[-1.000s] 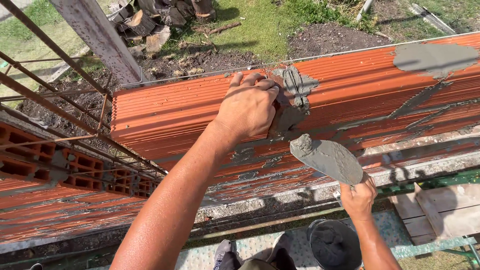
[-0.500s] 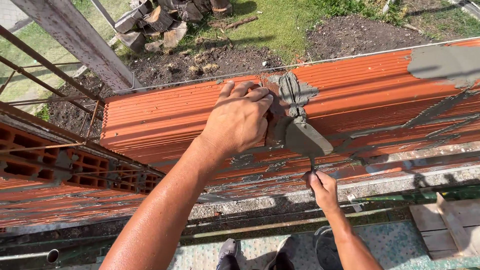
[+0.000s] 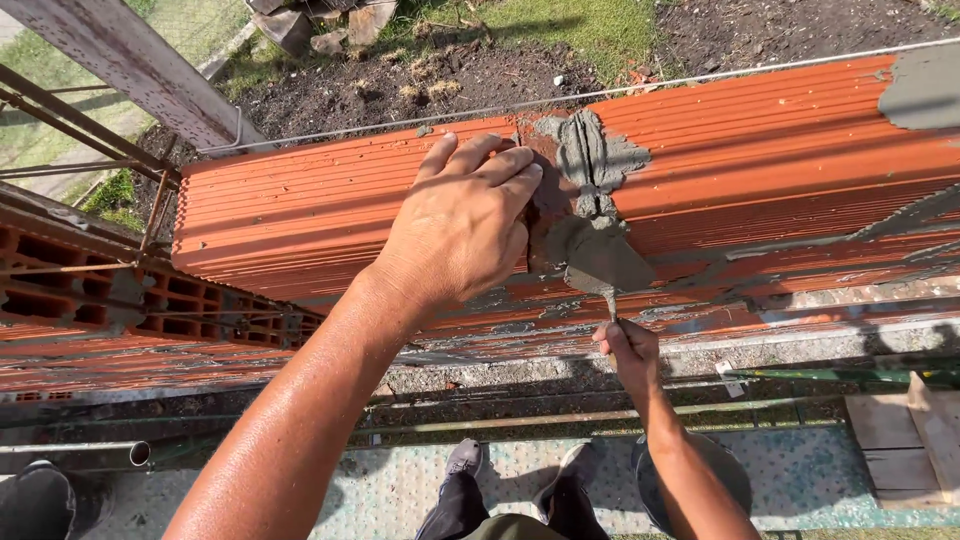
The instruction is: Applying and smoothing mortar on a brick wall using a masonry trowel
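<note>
My left hand (image 3: 462, 222) lies flat on top of an orange ribbed hollow brick (image 3: 330, 215) at the top of a brick wall, fingers spread toward the joint. My right hand (image 3: 624, 350), lower down, grips the handle of a trowel (image 3: 598, 258). The trowel's blade, smeared with grey mortar, presses against the vertical joint (image 3: 585, 160) between this brick and its neighbour brick (image 3: 780, 140) to the right. Wet mortar fills and spills over that joint.
A taut string line (image 3: 700, 80) runs along the wall's far edge. Rusty rebar (image 3: 80, 110) and a timber post (image 3: 130, 60) stand at the left. A mortar patch (image 3: 920, 85) sits far right. Below are my feet (image 3: 465, 458), a pipe (image 3: 75, 456) and wooden boards (image 3: 905, 425).
The trowel, held away from the wall a second ago with mortar on it, has come up against the joint. My right hand moved left and closer to the wall. My left hand stayed on the brick.
</note>
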